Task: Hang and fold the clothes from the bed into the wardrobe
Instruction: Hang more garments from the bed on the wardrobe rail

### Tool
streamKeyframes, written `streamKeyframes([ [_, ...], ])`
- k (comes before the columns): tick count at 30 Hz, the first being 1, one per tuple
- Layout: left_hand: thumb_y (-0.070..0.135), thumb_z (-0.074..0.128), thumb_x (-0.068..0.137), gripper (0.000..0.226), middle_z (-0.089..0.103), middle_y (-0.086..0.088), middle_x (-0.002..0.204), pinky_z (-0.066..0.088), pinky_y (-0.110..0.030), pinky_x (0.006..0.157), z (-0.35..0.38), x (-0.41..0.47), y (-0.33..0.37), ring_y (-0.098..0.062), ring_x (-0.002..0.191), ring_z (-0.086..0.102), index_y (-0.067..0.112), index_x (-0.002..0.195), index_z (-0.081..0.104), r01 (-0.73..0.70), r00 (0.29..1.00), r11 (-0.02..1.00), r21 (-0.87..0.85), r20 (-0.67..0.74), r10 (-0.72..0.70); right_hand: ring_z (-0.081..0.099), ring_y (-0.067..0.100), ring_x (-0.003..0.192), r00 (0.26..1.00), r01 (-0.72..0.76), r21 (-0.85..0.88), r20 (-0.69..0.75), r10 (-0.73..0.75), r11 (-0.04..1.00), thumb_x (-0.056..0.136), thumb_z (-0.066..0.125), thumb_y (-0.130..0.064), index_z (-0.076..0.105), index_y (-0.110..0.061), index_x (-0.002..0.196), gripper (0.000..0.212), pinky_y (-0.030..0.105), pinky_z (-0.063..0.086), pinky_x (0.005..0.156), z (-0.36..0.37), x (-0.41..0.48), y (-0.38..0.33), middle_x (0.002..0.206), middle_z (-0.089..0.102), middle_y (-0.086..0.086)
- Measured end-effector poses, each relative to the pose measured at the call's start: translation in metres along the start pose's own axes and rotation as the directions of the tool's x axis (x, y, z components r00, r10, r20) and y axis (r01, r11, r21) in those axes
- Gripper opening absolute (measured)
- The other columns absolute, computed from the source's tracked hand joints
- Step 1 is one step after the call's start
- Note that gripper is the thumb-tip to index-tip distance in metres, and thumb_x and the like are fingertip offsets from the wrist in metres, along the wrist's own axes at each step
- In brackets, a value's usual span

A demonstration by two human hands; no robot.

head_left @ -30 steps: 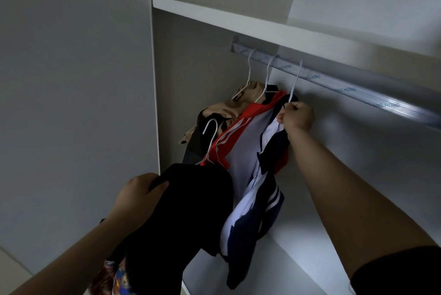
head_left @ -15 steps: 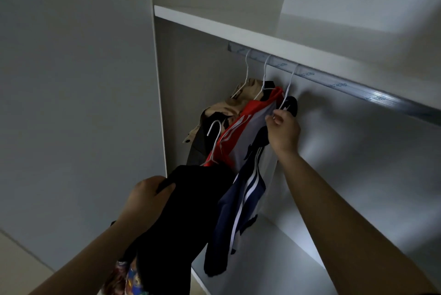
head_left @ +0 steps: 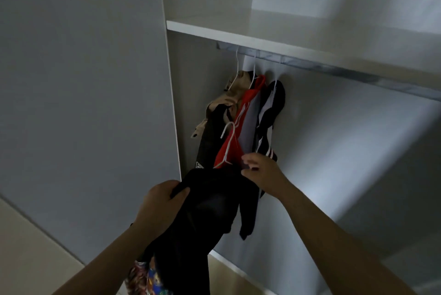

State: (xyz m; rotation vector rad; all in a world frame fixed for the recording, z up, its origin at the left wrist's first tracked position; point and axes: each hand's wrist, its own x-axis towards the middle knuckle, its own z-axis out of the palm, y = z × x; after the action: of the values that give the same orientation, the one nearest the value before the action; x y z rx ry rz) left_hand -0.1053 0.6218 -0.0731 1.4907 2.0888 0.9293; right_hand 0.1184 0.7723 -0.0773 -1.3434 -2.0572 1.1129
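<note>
1. The wardrobe (head_left: 334,151) bay is bounded on the left by its upright side panel (head_left: 172,103) and above by a white shelf (head_left: 262,34). The metal rail (head_left: 334,68) runs just under the shelf's front edge.
2. Three garments hang bunched at the rail's far left end, close against the side panel: a tan garment (head_left: 229,99), a red and grey garment (head_left: 248,113) and a dark striped garment (head_left: 274,103).
3. To the right of the striped garment the rail is bare, with open room in front of the back wall.
4. The bottom board (head_left: 238,268) shows as a pale edge low down, beneath the hanging hems.
5. The left hand (head_left: 164,199) grips the black garment (head_left: 205,211) near its top, fingers curled tight round a fold. The garment is held in front of the hung clothes, below the rail.
6. A white hanger (head_left: 230,144) sticks up from the black garment, its hook free and well below the rail.
7. The right hand (head_left: 262,173) is at the black garment's upper edge, just beside the hanger's base, fingers half curled. Whether it pinches the cloth or only touches it cannot be told.
8. A patterned cloth (head_left: 148,278) hangs under the left forearm.
</note>
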Motion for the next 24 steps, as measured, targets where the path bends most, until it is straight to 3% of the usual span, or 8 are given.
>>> streamKeyframes([
  [2, 0.03, 0.057, 0.092, 0.034, 0.05, -0.003, 0.054, 0.031, -0.018, 0.05, -0.013, -0.009, -0.007, -0.01, 0.049, 0.049, 0.01, 0.065, 0.055, -0.048, 0.999, 0.999, -0.002, 0.025, 0.048, 0.045, 0.016, 0.127, 1.0, 0.0, -0.05, -0.02, -0.001, 0.999, 0.091, 0.064, -0.017, 0.044, -0.012, 0.141, 0.055, 0.023, 0.035, 0.103, 0.013, -0.019, -0.005, 0.142, 0.046, 0.004],
  [7, 0.027, 0.06, 0.091, 0.034, 0.047, 0.007, 0.049, 0.034, -0.014, 0.05, -0.043, -0.027, -0.012, -0.001, 0.047, 0.049, 0.018, 0.059, 0.053, -0.142, 0.98, 0.989, -0.044, 0.137, 0.146, 0.036, 0.018, 0.137, 0.998, -0.023, -0.077, -0.058, 0.019, 0.997, 0.092, 0.062, -0.016, 0.036, -0.013, 0.146, 0.06, 0.035, 0.029, 0.115, 0.037, -0.062, -0.015, 0.15, 0.038, 0.005],
  [10, 0.023, 0.062, 0.091, 0.032, 0.054, 0.015, 0.047, 0.034, -0.009, 0.048, -0.057, -0.041, -0.007, 0.004, 0.046, 0.051, 0.026, 0.059, 0.057, -0.143, 0.961, 0.98, -0.135, 0.217, 0.17, 0.038, 0.018, 0.135, 0.998, -0.03, -0.116, -0.051, 0.025, 0.993, 0.093, 0.062, -0.019, 0.036, -0.014, 0.146, 0.06, 0.029, 0.03, 0.113, 0.043, -0.086, -0.01, 0.148, 0.039, 0.004],
  [13, 0.019, 0.065, 0.089, 0.03, 0.057, 0.015, 0.048, 0.035, -0.008, 0.047, -0.065, -0.051, 0.001, 0.004, 0.045, 0.052, 0.026, 0.06, 0.061, -0.144, 0.951, 0.972, -0.188, 0.245, 0.188, 0.038, 0.005, 0.124, 0.997, -0.013, -0.124, -0.072, 0.004, 0.992, 0.092, 0.063, -0.023, 0.038, -0.017, 0.144, 0.058, 0.015, 0.028, 0.101, 0.04, -0.102, -0.001, 0.144, 0.043, 0.0],
  [18, 0.016, 0.067, 0.087, 0.021, 0.058, 0.006, 0.052, 0.039, -0.011, 0.051, -0.062, -0.063, 0.017, 0.0, 0.049, 0.053, 0.013, 0.066, 0.066, -0.149, 0.958, 0.966, -0.213, 0.21, 0.194, 0.036, 0.001, 0.12, 0.992, -0.051, -0.083, -0.117, 0.041, 0.995, 0.085, 0.069, -0.042, 0.036, -0.022, 0.144, 0.071, 0.017, 0.027, 0.102, 0.02, -0.125, 0.02, 0.131, 0.038, -0.016],
  [19, 0.016, 0.067, 0.087, 0.022, 0.059, 0.006, 0.053, 0.04, -0.011, 0.052, -0.059, -0.066, 0.021, -0.001, 0.049, 0.055, 0.014, 0.065, 0.067, -0.152, 0.958, 0.965, -0.211, 0.21, 0.197, 0.043, 0.005, 0.116, 0.99, -0.086, -0.11, -0.124, 0.072, 0.99, 0.085, 0.068, -0.045, 0.045, -0.019, 0.137, 0.062, 0.016, 0.03, 0.099, 0.012, -0.13, 0.027, 0.127, 0.044, -0.014],
  [21, 0.017, 0.068, 0.086, 0.026, 0.061, 0.008, 0.054, 0.04, -0.01, 0.052, -0.051, -0.071, 0.031, 0.0, 0.05, 0.057, 0.021, 0.061, 0.066, -0.173, 0.95, 0.968, -0.184, 0.226, 0.213, 0.055, 0.015, 0.09, 0.979, -0.149, -0.184, -0.164, 0.119, 0.972, 0.086, 0.064, -0.048, 0.059, -0.009, 0.097, 0.041, 0.008, 0.035, 0.071, -0.005, -0.141, 0.043, 0.094, 0.057, -0.004],
  [24, 0.024, 0.069, 0.085, 0.026, 0.065, 0.016, 0.062, 0.042, -0.013, 0.058, -0.035, -0.074, 0.046, 0.003, 0.059, 0.061, 0.034, 0.061, 0.065, -0.248, 0.938, 0.963, -0.105, 0.224, 0.265, 0.043, 0.006, 0.057, 0.973, -0.187, -0.198, -0.173, 0.153, 0.962, 0.09, 0.057, -0.049, 0.043, -0.014, 0.066, 0.045, 0.016, 0.033, 0.053, -0.026, -0.166, 0.065, 0.062, 0.043, -0.003],
])
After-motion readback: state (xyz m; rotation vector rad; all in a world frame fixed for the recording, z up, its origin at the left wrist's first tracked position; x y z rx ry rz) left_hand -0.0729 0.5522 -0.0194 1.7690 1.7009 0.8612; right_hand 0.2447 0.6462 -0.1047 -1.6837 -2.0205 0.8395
